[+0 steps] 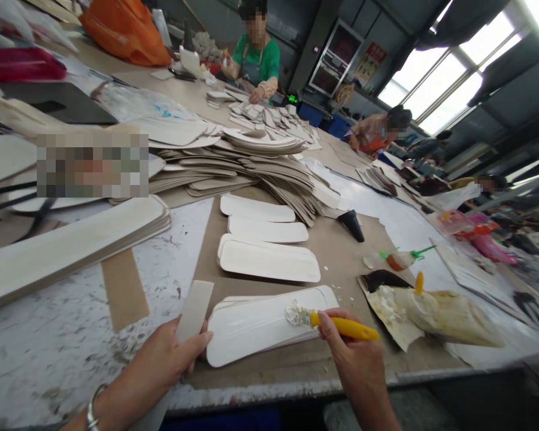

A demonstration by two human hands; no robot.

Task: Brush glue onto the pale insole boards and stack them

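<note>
Clock refs = from the front stack on the desk [72,341]. 10 o'clock: long white boards [81,245], uneven pile; a bump there could prob. slide them onto the brown strip [124,290], betw. 9 & 10. L hand [175,350], approx 8–9 o'clock, grips the pale strip [197,311] w/ thumb on the L end of the front stack [247,335]. Risk: shared grip, so if thumb pressure slips, top pc could skid under brush drag; the strip could also tip onto the wet-looking face & smear. Stack is fanned, edges not flush, so excess white paste could run onto lower pcs & stick them. 12 o'clock: spare pcs [269,257], just beyond; drips poss. there too. R hand [353,353], 3–4 o'clock, fingers wrapped round the yellow brush [348,329], loaded bristles touching top pc R of centre. Overloaded bristles = lumps or uneven coat; white flecks on brown sheet [350,287] suggest drips. 3 o'clock: smeared bag [458,317], yellow spout-like pc sticking up; R elbow/forearm swing could knock it & spill contents, if any (can't see inside).
</note>
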